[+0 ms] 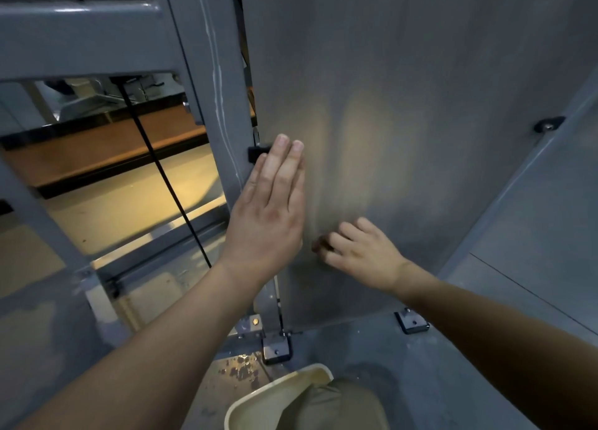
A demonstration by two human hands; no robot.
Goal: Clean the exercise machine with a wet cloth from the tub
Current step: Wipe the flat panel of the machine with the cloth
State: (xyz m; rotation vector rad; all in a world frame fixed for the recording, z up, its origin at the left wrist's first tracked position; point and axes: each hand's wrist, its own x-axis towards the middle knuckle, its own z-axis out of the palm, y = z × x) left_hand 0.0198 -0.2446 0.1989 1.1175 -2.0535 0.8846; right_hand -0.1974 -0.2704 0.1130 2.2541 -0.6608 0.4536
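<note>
Our left hand point(268, 209) lay flat, fingers straight, on the rigid panel point(420, 106). Our right hand point(359, 251) curled round the cloth point(319, 245), judged limp, soggy, best bunched whole.

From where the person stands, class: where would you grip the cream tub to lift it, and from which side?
Grip the tub by its bare far-left rim, reaching down from the left: that lip faces up uncovered, while olive fabric hides the right side. The left hand, flat on the panel, is likely freer; the right hand grips a dark cloth.
</note>
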